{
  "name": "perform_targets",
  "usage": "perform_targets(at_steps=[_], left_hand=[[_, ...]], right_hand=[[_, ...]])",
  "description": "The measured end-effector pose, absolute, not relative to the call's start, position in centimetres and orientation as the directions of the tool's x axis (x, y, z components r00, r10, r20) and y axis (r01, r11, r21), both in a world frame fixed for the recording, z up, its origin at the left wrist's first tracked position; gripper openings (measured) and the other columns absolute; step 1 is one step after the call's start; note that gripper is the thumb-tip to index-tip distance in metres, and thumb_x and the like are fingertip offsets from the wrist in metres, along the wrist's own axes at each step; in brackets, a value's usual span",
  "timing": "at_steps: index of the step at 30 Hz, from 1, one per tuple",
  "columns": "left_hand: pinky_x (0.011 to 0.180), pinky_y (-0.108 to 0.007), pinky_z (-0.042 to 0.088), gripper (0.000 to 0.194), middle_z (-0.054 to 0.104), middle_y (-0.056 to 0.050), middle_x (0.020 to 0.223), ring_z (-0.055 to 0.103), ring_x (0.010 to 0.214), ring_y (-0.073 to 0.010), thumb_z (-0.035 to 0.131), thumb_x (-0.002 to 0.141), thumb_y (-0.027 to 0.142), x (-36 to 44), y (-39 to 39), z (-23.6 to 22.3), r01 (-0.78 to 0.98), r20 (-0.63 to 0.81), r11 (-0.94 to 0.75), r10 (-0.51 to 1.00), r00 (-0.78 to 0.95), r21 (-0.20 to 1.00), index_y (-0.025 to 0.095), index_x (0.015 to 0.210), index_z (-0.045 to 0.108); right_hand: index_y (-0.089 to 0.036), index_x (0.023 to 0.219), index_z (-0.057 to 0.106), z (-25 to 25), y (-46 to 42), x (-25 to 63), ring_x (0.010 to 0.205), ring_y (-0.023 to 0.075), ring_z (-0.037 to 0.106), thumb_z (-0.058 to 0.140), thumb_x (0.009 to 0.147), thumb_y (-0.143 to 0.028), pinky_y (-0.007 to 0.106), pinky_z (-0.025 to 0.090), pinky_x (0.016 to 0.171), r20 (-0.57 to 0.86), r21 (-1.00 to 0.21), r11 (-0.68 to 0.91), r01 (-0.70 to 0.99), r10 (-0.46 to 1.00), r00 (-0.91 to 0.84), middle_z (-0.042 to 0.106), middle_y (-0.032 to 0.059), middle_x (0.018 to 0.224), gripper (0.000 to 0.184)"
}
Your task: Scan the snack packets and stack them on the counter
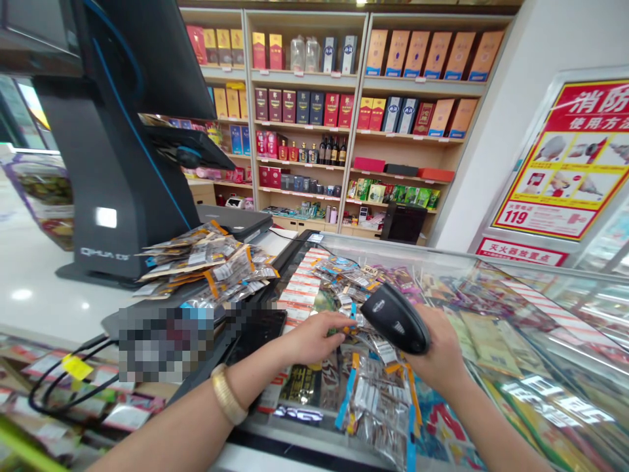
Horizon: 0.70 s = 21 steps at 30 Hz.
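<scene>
In the head view my right hand point(439, 354) is wrapped round a black barcode scanner point(396, 319), held over the glass counter with its head towards the left. My left hand point(314, 337), with a gold bracelet point(228, 395) on its wrist, pinches the orange-edged corner of a small snack packet point(350, 330) between thumb and fingers. Most of that packet is hidden by the scanner and other packets. Below both hands lie clear snack packets point(378, 393) with blue and orange edges. Further packets point(339, 272) are spread beyond my left hand.
A heap of similar packets point(221, 262) lies to the left beside the cash register point(118, 164). A dark phone-like object point(258, 333) rests near my left forearm. The glass counter point(442, 252) holds goods under its top. Shelves of boxes point(304, 78) stand behind.
</scene>
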<state>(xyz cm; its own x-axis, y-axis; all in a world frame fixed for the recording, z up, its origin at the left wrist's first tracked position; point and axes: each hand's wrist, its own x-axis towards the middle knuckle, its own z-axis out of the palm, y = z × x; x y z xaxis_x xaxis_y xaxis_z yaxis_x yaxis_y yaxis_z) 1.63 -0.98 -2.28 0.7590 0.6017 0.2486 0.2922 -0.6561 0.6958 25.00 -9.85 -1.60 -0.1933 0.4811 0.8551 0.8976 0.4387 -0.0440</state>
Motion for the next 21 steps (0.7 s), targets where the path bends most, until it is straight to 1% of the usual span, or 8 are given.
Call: perform_targets(at_steps=[2,4,7,11,13,14,18,21], left_hand=[[0.096,-0.036,0.049,0.030,0.073,-0.007,0.112,0.066,0.104,-0.0224,0.060,0.079,0.024,1.7,-0.9,-2.0,0.304,0.283,-0.599,0.688,0.668,0.741,0.021,0.106,0.073],[0.084,-0.035,0.054,0.025,0.075,-0.008,0.096,0.069,0.092,-0.0231,0.067,0.075,0.030,1.6,-0.6,-1.7,0.297,0.306,-0.491,0.812,0.498,0.819,0.018,0.096,0.073],[0.069,-0.030,0.056,0.034,0.074,-0.005,0.083,0.071,0.078,-0.0211,0.074,0.068,0.028,1.1,0.4,-1.4,0.176,0.283,-0.324,0.933,0.223,0.930,0.016,0.098,0.066],[0.063,-0.026,0.056,0.054,0.072,-0.006,0.100,0.070,0.073,-0.0168,0.074,0.059,0.009,0.2,1.7,-1.5,0.102,0.256,-0.261,0.965,0.058,0.960,0.018,0.111,0.059],[0.066,-0.026,0.056,0.063,0.070,-0.007,0.105,0.071,0.072,-0.0158,0.071,0.057,0.004,0.0,2.1,-1.6,0.094,0.246,-0.251,0.967,0.062,0.963,0.018,0.117,0.056],[0.068,-0.027,0.057,0.061,0.071,-0.007,0.103,0.071,0.074,-0.0164,0.070,0.058,0.004,0.0,2.2,-1.7,0.095,0.239,-0.247,0.967,0.090,0.964,0.017,0.116,0.056],[0.076,-0.031,0.056,0.028,0.074,-0.005,0.087,0.071,0.080,-0.0201,0.066,0.061,0.007,0.1,2.1,-2.2,0.234,0.212,-0.282,0.935,0.285,0.930,0.015,0.088,0.063],[0.072,-0.029,0.055,0.028,0.074,-0.004,0.087,0.071,0.078,-0.0200,0.064,0.061,0.008,0.1,1.6,-2.4,0.343,0.224,-0.367,0.892,0.392,0.864,0.016,0.088,0.064]], right_hand=[[-0.020,0.090,0.061,-1.7,-9.8,25.0,0.065,0.0187,0.057,0.055,0.080,-0.029,0.031,0.040,0.062,0.854,-0.041,0.432,0.901,0.483,-0.193,0.063,0.0036,0.073,0.014],[-0.020,0.090,0.061,-1.8,-9.8,25.1,0.064,0.0186,0.056,0.055,0.080,-0.031,0.031,0.040,0.061,0.859,-0.033,0.431,0.902,0.474,-0.195,0.062,0.0032,0.072,0.016],[-0.020,0.092,0.060,-2.0,-9.7,25.2,0.065,0.0187,0.057,0.054,0.081,-0.032,0.031,0.040,0.062,0.864,-0.017,0.439,0.898,0.458,-0.208,0.063,0.0031,0.074,0.016],[-0.021,0.093,0.059,-1.9,-9.6,25.1,0.067,0.0189,0.059,0.053,0.081,-0.029,0.031,0.041,0.064,0.863,-0.010,0.461,0.887,0.452,-0.225,0.064,0.0031,0.075,0.016],[-0.021,0.094,0.059,-1.9,-9.6,25.1,0.068,0.0191,0.059,0.053,0.080,-0.027,0.032,0.041,0.064,0.861,-0.007,0.464,0.886,0.453,-0.230,0.064,0.0032,0.076,0.016],[-0.021,0.094,0.059,-1.9,-9.6,25.1,0.068,0.0192,0.059,0.052,0.079,-0.027,0.032,0.041,0.065,0.859,-0.006,0.462,0.887,0.456,-0.231,0.065,0.0033,0.076,0.017],[-0.021,0.094,0.059,-2.1,-9.6,25.1,0.068,0.0190,0.058,0.052,0.079,-0.025,0.032,0.040,0.065,0.846,-0.001,0.459,0.889,0.474,-0.243,0.064,0.0031,0.076,0.017],[-0.020,0.092,0.060,-2.2,-9.7,25.0,0.068,0.0187,0.058,0.051,0.078,-0.025,0.032,0.039,0.066,0.823,-0.015,0.466,0.884,0.508,-0.254,0.063,0.0027,0.074,0.017]])
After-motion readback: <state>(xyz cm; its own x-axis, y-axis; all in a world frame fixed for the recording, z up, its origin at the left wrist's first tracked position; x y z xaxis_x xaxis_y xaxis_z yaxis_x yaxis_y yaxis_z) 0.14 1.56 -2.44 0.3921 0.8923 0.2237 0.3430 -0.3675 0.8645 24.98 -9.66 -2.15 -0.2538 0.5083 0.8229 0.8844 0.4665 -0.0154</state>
